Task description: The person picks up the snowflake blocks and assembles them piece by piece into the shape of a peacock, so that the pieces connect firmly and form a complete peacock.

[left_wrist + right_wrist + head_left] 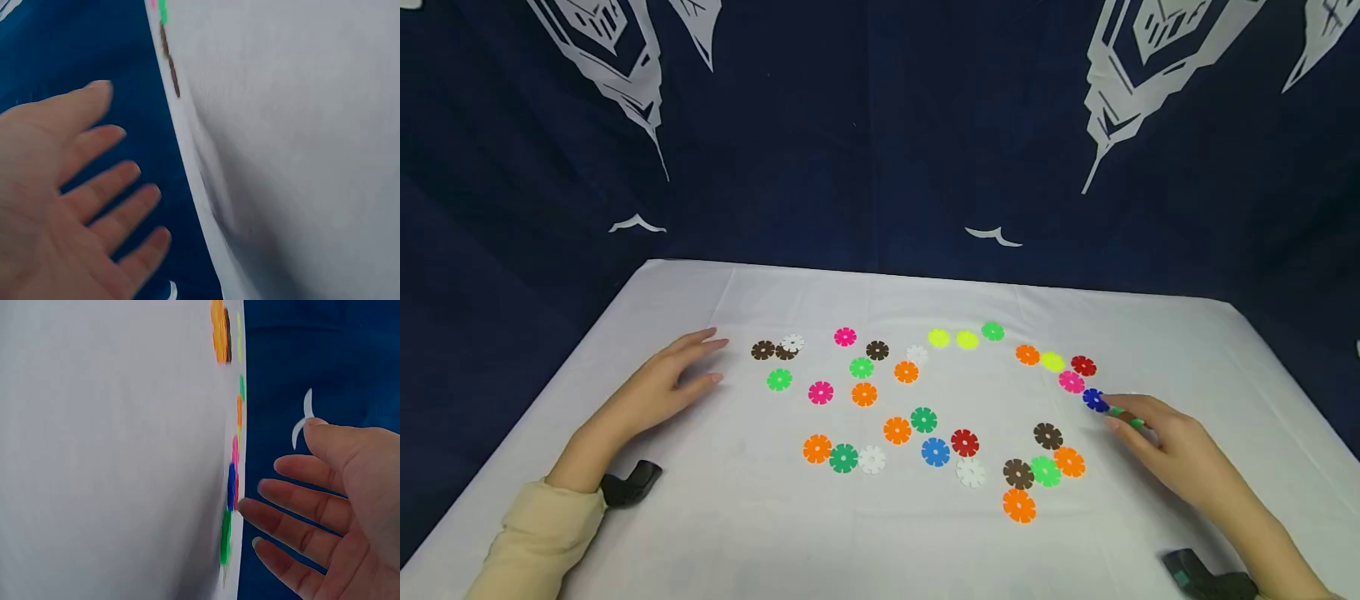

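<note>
My left hand (658, 385) hovers or rests at the left of the white table, its fingers extended and nothing in them. Nearest to it lie a brown notched disc (763, 350) and a light green disc (779, 380). My right hand (1180, 450) is at the right, beside a dark blue notched disc (1095, 400); whether the fingers touch it I cannot tell. A green disc (1138, 423) and something brown show partly between thumb and fingers, mostly hidden. In the right wrist view the fingers (294, 519) look spread, with the green disc (225, 537) lying beyond them.
Several notched discs lie flat over the middle of the white cloth (737, 533), among them a light blue disc (936, 452), a red disc (965, 442) and an orange disc (1018, 506). A dark blue curtain (880, 150) hangs behind the table. Black devices (631, 485) sit at both wrists.
</note>
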A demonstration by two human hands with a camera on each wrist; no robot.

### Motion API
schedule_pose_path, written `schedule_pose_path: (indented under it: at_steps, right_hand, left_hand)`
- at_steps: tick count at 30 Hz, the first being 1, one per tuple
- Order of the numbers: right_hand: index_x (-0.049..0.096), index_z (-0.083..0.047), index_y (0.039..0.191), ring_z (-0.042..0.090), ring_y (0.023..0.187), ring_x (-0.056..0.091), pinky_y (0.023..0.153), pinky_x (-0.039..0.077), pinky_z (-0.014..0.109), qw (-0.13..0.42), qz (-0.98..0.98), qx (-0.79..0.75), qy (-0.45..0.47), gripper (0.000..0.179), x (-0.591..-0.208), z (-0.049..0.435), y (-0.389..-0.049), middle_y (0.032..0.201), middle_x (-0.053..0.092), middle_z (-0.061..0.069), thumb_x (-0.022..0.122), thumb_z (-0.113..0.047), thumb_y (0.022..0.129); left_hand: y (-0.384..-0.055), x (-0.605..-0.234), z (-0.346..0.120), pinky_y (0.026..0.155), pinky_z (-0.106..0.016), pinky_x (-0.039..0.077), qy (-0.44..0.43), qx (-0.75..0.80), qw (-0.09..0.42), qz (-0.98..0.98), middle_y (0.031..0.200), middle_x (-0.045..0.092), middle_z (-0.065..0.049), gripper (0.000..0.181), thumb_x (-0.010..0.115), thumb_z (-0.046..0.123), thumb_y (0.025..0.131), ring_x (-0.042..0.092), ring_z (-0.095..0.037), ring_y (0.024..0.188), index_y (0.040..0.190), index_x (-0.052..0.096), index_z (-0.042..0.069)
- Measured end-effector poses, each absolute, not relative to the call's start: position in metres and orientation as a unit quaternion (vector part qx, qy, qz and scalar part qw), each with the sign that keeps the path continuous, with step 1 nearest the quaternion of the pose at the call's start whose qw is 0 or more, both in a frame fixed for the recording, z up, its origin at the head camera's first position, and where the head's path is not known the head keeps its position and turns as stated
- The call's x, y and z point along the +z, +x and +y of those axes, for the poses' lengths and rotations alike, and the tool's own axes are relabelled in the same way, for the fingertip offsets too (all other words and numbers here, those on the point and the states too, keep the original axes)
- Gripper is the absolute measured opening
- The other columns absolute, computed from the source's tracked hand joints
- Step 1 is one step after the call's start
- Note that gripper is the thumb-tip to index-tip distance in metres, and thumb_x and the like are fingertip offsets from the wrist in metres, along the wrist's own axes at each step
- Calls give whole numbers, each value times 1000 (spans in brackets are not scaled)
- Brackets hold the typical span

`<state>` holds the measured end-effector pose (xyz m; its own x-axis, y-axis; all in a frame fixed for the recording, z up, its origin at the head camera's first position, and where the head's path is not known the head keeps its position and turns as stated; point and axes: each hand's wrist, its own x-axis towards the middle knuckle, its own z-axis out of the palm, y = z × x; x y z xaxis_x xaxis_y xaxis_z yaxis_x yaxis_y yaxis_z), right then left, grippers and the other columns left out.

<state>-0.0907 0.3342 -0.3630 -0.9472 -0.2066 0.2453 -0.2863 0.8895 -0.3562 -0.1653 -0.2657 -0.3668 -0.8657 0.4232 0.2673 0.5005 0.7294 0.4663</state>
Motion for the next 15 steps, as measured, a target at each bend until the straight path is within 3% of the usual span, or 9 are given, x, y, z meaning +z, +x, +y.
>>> schedule_pose_path:
  at_steps: [3,6,8,12,15]
  right_hand:
    - [66,-3,111,20,75,57,61,54,33,100,-961,219,135,28,-365,326,-89,103,64,15,69,-16,86]
    - [67,-6,111,11,69,51,56,48,21,74,-953,262,132,26,-370,319,-90,99,65,8,69,-16,86]
    - [67,-7,110,9,70,49,57,47,20,50,-946,290,138,26,-374,316,-90,94,64,3,70,-14,85]
    - [67,-7,109,9,71,47,55,43,19,22,-928,339,154,28,-382,312,-89,83,57,-4,73,-8,81]
    - [67,-5,107,12,64,44,48,37,22,33,-916,373,146,27,-388,308,-91,76,54,-3,73,-6,81]
  left_hand:
    - [-161,-361,-254,92,-45,42,-262,-314,71,-910,123,57,-12,37,66,11,88,52,-29,113,123,58,1]
    - [-155,-358,-236,82,-32,49,-274,-390,26,-879,106,65,-8,33,66,6,87,60,-18,95,119,61,0]
    - [-151,-359,-221,77,-27,50,-290,-434,-27,-853,102,66,-8,34,67,6,87,60,-17,88,119,61,0]
    - [-143,-366,-191,78,-29,51,-326,-466,-147,-810,107,61,-6,43,71,14,84,55,-19,90,124,58,4]
    - [-139,-373,-173,76,-26,49,-350,-440,-196,-803,111,57,-1,49,75,22,80,50,-19,91,126,59,11]
